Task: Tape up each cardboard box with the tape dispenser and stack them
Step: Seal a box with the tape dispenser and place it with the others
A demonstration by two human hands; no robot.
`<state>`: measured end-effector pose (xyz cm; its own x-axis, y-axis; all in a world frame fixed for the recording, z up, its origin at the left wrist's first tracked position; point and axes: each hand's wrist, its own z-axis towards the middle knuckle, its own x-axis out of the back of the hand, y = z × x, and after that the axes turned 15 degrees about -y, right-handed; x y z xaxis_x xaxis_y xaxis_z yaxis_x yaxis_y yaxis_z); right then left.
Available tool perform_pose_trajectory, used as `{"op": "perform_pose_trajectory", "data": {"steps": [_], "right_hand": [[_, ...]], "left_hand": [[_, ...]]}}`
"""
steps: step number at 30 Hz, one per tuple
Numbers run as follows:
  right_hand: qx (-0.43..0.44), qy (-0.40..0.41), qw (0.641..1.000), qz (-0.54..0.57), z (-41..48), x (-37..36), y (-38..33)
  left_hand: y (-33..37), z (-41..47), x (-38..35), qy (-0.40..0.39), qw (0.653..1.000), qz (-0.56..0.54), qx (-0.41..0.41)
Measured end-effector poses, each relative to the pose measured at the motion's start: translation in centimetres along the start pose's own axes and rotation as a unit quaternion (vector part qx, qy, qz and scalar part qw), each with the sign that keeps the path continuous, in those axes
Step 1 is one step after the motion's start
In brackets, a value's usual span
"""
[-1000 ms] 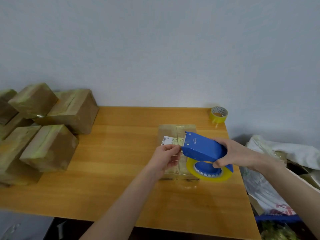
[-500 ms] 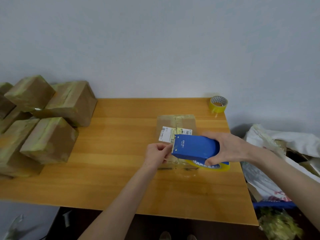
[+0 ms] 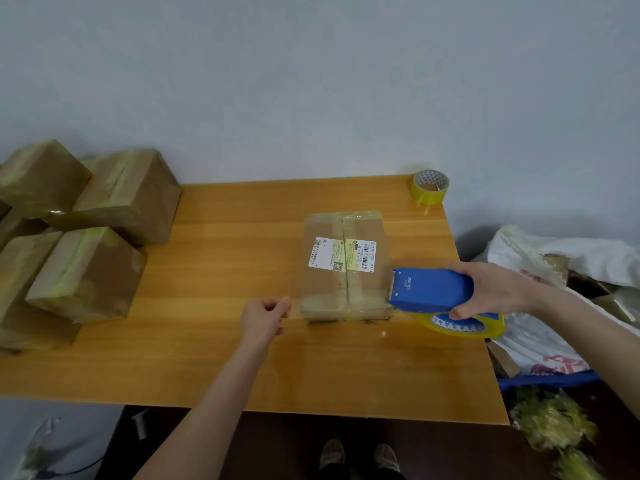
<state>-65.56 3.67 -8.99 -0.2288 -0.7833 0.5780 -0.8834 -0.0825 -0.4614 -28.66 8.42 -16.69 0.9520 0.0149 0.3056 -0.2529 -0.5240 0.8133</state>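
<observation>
Between both grips sits the box [image 3: 327, 289]; right grip [image 3: 491, 289] clasps tape dispenser [image 3: 429, 289]; left grip [image 3: 263, 315] curled, hold unclear.

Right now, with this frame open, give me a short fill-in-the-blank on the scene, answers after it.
1. The right hand grips the ___ tape dispenser beside the box.
2. The shipping label is stuck on the box's ___ face.
3. The spare tape roll stands at the table's far ___ corner.
4. The pile of taped boxes lies to the ___ of the labelled box.
Missing words: blue; top; right; left.
</observation>
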Motion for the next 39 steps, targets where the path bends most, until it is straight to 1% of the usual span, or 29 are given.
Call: {"op": "perform_pose_trajectory", "data": {"steps": [5,9,13,18,21,23,29,31,33,34,35,36,37,38,39], "right_hand": [[-0.026,-0.019,0.999,-0.003,1.2,-1.0,0.5],[-0.023,-0.024,0.999,0.005,1.6,-1.5,0.5],[-0.02,-0.024,1.0,-0.001,3.0,-2.3,-1.1],[-0.022,-0.022,0.999,-0.044,3.8,-2.6,-2.4],[-0.025,-0.019,0.998,-0.055,3.6,-2.7,-2.3],[-0.026,-0.019,0.998,-0.059,3.6,-2.8,-2.4],[-0.04,-0.017,0.996,-0.072,3.9,-3.1,-2.9],[-0.042,-0.012,0.996,-0.079,4.1,-2.9,-3.3],[-0.04,-0.006,0.996,-0.083,4.4,-2.9,-3.8],[-0.037,-0.003,0.996,-0.084,4.6,-3.0,-4.1],[-0.033,-0.001,0.996,-0.082,4.8,-3.2,-4.4],[-0.028,-0.001,0.997,-0.077,5.2,-3.4,-4.8],[-0.023,-0.001,0.997,-0.07,5.5,-3.7,-5.1],[-0.017,-0.002,0.998,-0.063,5.9,-3.9,-5.4],[-0.01,-0.002,0.998,-0.059,6.2,-4.0,-5.7]], "left_hand": [[-0.6,0.8,-0.5,-0.014,1.0,0.007,0.016],[-1.1,1.3,-0.3,-0.02,0.999,0.026,0.021],[-1.2,2.4,1.3,-0.006,0.999,0.039,0.027],[-1.4,3.4,3.1,0.002,0.998,0.051,0.038],[-1.6,3.4,2.7,0.004,0.997,0.065,0.047],[-1.8,3.4,2.4,0.004,0.997,0.061,0.04],[-2.1,3.7,1.9,-0.017,0.997,0.067,0.035],[-1.7,3.9,2.1,-0.034,0.988,0.148,0.04],[-1.7,4.1,3.0,-0.053,0.958,0.273,0.071],[-1.8,3.9,3.4,-0.037,0.946,0.314,0.079],[-1.9,3.6,3.7,0.003,0.939,0.34,0.058],[-2.0,3.1,3.7,0.064,0.933,0.354,-0.019],[-1.8,2.5,3.2,0.106,0.913,0.372,-0.129],[-1.5,1.8,2.2,0.107,0.881,0.399,-0.23],[-1.1,1.3,0.8,0.073,0.843,0.438,-0.305]]}}
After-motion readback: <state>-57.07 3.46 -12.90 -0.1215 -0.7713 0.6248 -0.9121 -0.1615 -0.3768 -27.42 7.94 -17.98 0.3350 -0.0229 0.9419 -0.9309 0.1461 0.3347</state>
